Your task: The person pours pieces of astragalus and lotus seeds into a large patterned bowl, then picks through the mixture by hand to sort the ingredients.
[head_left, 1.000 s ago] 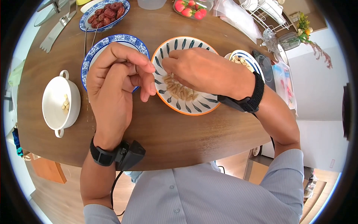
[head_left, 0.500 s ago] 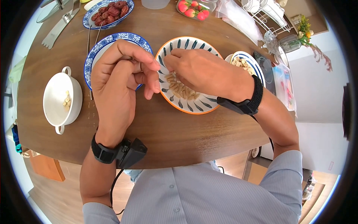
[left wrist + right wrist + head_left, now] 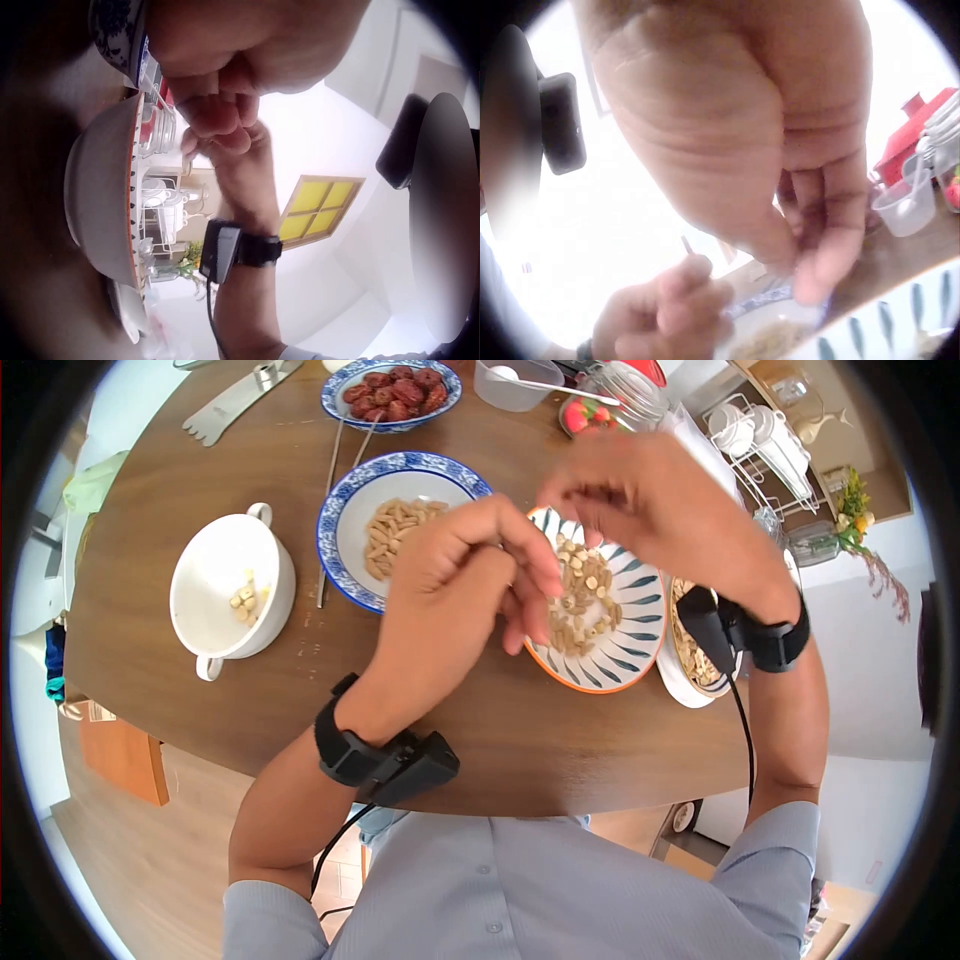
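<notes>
My left hand (image 3: 445, 610), fingers curled, hovers between the blue-rimmed dish (image 3: 340, 565) and the orange-rimmed striped bowl (image 3: 635, 605); whether it holds anything is hidden. Above the striped bowl's far side is my right hand (image 3: 660, 510), slightly blurred, its fingers bent. In the left wrist view, the right hand (image 3: 244, 176) appears to pinch a small tan piece (image 3: 187, 163) at its fingertips. Long pale pieces (image 3: 383, 545) lie in the blue-rimmed dish. The striped bowl holds tan pieces and several round pale ones (image 3: 590, 582). The right wrist view shows both hands apart.
A white two-handled bowl (image 3: 190, 575) with several pale pieces stands at the left. Chopsticks (image 3: 326, 530) lie beside the dish. Dark red dates (image 3: 400, 395) fill an oval plate behind it, near a clear tub (image 3: 510, 395). Another bowl (image 3: 690, 650) sits at the right.
The head view has shifted, so the dishes appear farther right. My right hand has risen out of the striped bowl toward its far right side, uncovering more of the contents. The left hand remains curled.
</notes>
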The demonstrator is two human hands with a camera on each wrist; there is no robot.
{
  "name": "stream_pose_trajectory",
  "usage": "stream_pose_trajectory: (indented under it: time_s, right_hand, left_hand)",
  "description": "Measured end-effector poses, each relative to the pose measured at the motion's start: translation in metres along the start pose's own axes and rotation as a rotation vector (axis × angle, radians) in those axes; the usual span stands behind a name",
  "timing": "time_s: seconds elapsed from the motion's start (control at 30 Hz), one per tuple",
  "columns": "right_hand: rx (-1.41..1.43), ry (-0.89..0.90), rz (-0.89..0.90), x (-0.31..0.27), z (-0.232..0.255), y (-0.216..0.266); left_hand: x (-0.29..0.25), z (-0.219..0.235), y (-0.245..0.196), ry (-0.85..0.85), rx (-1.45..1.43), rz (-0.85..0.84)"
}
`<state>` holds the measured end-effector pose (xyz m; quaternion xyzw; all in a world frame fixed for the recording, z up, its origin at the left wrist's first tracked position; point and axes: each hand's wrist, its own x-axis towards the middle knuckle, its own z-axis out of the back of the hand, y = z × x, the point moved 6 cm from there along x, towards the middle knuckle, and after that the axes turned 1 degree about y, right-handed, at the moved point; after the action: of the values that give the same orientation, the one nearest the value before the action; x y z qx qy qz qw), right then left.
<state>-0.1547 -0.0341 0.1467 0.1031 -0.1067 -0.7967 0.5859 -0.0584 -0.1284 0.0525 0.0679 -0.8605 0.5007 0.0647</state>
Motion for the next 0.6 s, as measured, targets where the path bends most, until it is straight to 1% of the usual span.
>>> stream_pose_trajectory:
  time_s: [0.03, 0.07, 0.13, 0.17, 0.2, 0.23, 0.27, 0.33, 0.37, 0.4, 0.43, 0.47, 0.53, 0.57, 0.6]
  right_hand:
    - [0.054, -0.067, -0.017, 0.011, 0.01, 0.007]
    - [0.051, -0.07, -0.007, 0.023, 0.022, 0.023]
    - [0.178, -0.033, 0.351, 0.051, 0.037, 0.079]
    - [0.173, -0.046, 0.365, 0.07, 0.026, 0.085]
    - [0.192, -0.126, 0.506, 0.088, 0.011, 0.091]
    - [0.209, -0.203, 0.647, 0.101, -0.001, 0.098]
    - [0.203, -0.21, 0.655, 0.115, -0.013, 0.103]
    - [0.128, -0.141, 0.824, 0.129, -0.029, 0.119]
    - [0.121, -0.149, 0.832, 0.132, -0.032, 0.122]
    - [0.106, -0.078, 0.737, 0.138, -0.04, 0.123]
    - [0.095, -0.009, 0.641, 0.144, -0.047, 0.122]
    - [0.098, -0.022, 0.648, 0.149, -0.048, 0.123]
    - [0.087, 0.046, 0.676, 0.159, -0.058, 0.116]
    - [0.119, -0.082, 0.867, 0.156, -0.051, 0.109]
    - [0.315, -0.3, 1.033, 0.151, -0.041, 0.094]
  left_hand:
    - [0.0, -0.001, 0.0, -0.005, 0.006, -0.008]
    - [-0.002, -0.004, 0.001, 0.025, 0.022, 0.005]
    - [-0.003, -0.008, 0.003, 0.052, 0.054, 0.003]
    - [-0.004, -0.007, 0.007, 0.018, 0.002, 0.033]
    - [-0.005, -0.006, 0.011, -0.016, -0.054, 0.067]
    - [-0.004, -0.008, 0.009, 0.014, -0.021, 0.04]
    - [-0.005, -0.005, 0.011, 0.015, -0.011, 0.033]
    - [-0.005, -0.002, 0.014, 0.085, 0.111, -0.027]
    - [-0.005, -0.004, 0.016, 0.114, 0.174, -0.012]
    - [-0.005, -0.004, 0.016, 0.114, 0.187, -0.017]
    - [-0.006, -0.004, 0.021, 0.091, 0.057, 0.067]
    - [-0.008, -0.003, 0.027, 0.066, -0.074, 0.154]
    - [-0.01, -0.004, 0.03, 0.055, -0.064, 0.151]
    - [-0.01, -0.004, 0.028, 0.039, -0.067, 0.143]
    - [-0.01, -0.007, 0.026, 0.023, -0.075, 0.134]
